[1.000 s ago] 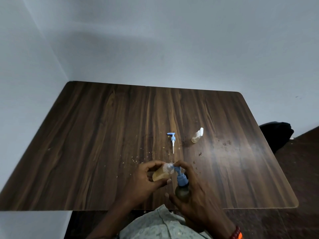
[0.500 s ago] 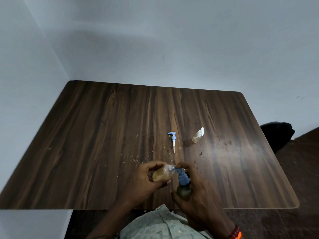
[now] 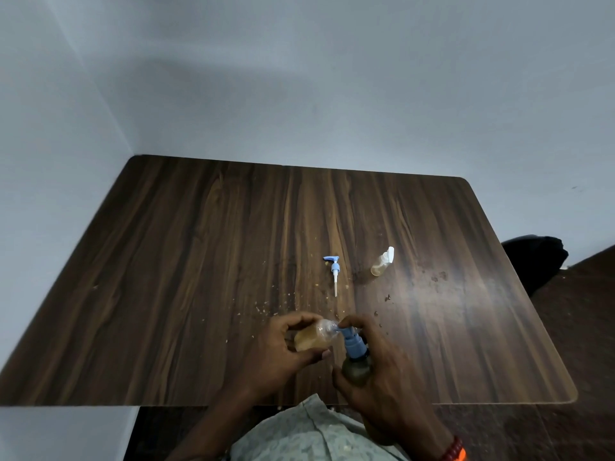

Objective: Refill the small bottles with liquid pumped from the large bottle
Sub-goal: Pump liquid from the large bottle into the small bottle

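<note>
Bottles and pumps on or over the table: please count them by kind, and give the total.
Small bottles: 2, one held in the left hand, one lying on the table with a white cap.
Large bottles: 1, dark, in the right hand.
Blue pumps: 2, one on the large bottle, one loose on the table.
Total: 5.

A bare room corner, most likely a plain home or rented room; nothing marks it as a lab, shop or workshop.

A dark wood-grain table (image 3: 206,277) with rounded corners is pushed into the corner at 11 o'clock, where two unadorned pale walls (image 3: 332,78) meet. Crumbs (image 3: 266,306) and dried stains (image 3: 439,277) dot the tabletop. At 3 o'clock a dark bundle (image 3: 532,261) sits on a brown floor (image 3: 585,327) beside the table.
</note>
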A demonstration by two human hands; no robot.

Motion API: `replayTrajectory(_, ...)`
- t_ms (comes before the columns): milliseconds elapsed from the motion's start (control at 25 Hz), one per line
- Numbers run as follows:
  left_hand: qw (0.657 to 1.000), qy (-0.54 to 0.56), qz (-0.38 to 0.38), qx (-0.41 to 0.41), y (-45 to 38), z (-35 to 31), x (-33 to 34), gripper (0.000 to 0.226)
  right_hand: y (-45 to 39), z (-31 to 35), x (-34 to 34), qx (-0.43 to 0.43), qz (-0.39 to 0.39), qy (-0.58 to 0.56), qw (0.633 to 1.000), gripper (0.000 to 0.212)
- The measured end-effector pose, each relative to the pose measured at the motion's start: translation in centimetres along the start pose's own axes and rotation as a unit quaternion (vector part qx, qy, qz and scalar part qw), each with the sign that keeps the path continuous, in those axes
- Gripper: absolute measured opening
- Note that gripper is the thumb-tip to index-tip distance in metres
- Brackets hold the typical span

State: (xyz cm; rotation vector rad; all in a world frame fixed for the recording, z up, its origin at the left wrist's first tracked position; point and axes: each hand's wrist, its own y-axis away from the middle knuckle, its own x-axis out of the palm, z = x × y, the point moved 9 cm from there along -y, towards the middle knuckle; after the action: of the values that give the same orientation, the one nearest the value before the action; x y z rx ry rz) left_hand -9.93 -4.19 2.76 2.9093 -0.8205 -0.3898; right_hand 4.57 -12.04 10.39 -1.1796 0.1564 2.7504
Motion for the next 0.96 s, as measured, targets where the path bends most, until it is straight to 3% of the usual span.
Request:
replayTrajectory(320, 1.0, 0.007, -0.013, 0.004, -0.33, -0.06, -0.4, 0.051, -0.14, 0.2, 0.11, 0.014, 0.003, -0.021, 1.0, 0.064)
replayTrajectory(480, 1.0, 0.007, 0.001, 0.005, -0.27, -0.03, -0.05, 0.043, -0.17, -0.37, 0.28, 0.038, 0.024, -0.016, 0.999, 0.053)
replayTrajectory(720, 1.0, 0.003, -0.007, 0.011, -0.48, -0.3, -0.46, 0.041, -0.27, 0.4, 0.0, 0.015, 0.005, -0.019, 1.0, 0.066)
replayTrajectory(960, 1.0, 0.014, 0.005, 0.01, -0.24, -0.35, -0.09, 0.041, -0.01, 0.11, -0.22, 0.015, 0.003, -0.02, 1.0, 0.046)
